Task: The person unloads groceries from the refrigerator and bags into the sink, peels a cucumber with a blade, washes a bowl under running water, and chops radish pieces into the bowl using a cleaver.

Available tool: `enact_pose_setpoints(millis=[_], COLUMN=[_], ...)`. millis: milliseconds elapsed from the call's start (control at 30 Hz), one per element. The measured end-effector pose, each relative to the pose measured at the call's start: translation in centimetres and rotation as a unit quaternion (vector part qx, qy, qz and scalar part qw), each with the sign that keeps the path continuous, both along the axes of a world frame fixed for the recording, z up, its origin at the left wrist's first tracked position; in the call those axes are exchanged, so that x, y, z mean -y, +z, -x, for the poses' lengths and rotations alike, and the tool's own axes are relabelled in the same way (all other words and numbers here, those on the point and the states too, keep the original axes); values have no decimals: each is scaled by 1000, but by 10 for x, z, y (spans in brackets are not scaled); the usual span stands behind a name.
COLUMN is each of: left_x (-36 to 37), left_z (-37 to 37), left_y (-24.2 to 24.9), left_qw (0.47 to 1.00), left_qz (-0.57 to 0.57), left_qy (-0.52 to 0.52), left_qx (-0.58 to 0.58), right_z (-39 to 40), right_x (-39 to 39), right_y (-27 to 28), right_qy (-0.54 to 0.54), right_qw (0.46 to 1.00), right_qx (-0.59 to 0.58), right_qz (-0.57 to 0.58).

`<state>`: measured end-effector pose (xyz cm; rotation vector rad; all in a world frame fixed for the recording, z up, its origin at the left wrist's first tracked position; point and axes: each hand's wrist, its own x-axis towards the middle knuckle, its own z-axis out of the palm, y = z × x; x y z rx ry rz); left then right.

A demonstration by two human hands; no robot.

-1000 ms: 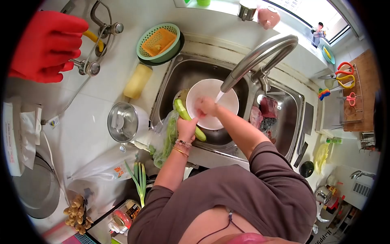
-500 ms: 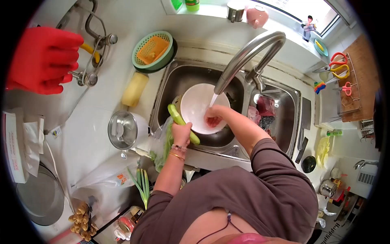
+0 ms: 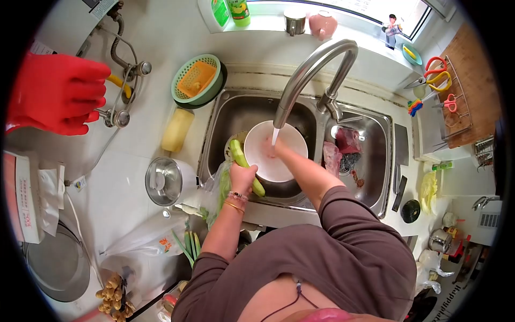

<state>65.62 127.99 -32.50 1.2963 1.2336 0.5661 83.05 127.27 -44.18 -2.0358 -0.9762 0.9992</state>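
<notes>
Since half a second ago the right hand [image 3: 270, 146] has slid from the near side of the round white bowl [image 3: 276, 152] up toward its middle, and now sits directly under the thin stream of water falling from the curved brushed-steel tap [image 3: 308, 75]; whether its fingers are spread or curled there cannot be told. Meanwhile the left hand [image 3: 244, 177] has kept its place at the sink's near-left edge, fingers wrapped firmly around a long pale-green cucumber [image 3: 244, 163], which slants across the bowl's left rim with its upper end pointing into the basin. Bowl and cucumber both lie within the left basin of the stainless double sink [image 3: 236, 110]. Just left of the gripping hand, a clear plastic bag of green vegetables [image 3: 220, 188] hangs over the sink's edge. Farther out on the white counter stand a steel pot with a lid [image 3: 163, 181], a pale yellow sponge block [image 3: 177, 130] and a green plastic basket [image 3: 198, 80]. Red rubber gloves [image 3: 53, 94] hang at far left.
</notes>
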Motion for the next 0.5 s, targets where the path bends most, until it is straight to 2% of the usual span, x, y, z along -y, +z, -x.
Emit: enact_pose_setpoints(millis=[33, 133, 167, 233, 267, 300, 333, 400, 433, 500], left_x=[-5, -10, -12, -11, -12, -15, -18, -41, -49, -57], left_z=[0, 3, 1, -9, -13, -15, -15, -11, -11, -18], left_y=[-2, 0, 7, 14, 15, 17, 18, 5, 16, 52], left_qw=[1000, 999, 999, 999, 999, 999, 998, 996, 989, 961], left_qz=[14, 51, 50, 23, 6, -14, -33, -41, -67, -165], left_qy=[-3, -11, -8, -27, -35, -42, -49, -63, -76, -100], left_qx=[1, -10, -13, -39, -34, -30, -27, -50, -108, -198], right_z=[7, 5, -9, -23, -27, -17, -11, 1, -9, -33], right_x=[1, 37, 41, 33, 30, 25, 27, 45, 58, 78], right_y=[29, 88, 99, 52, 27, 27, 26, 74, 105, 118], right_qy=[83, 128, 112, 78, 60, 91, 127, 200, 263, 185], right_qw=[983, 947, 942, 989, 987, 974, 982, 979, 964, 982], right_qx=[-162, -236, -195, 25, 135, 204, 139, 5, -43, -23], right_qz=[-5, 178, 251, 125, 60, 33, 8, -40, 18, -38])
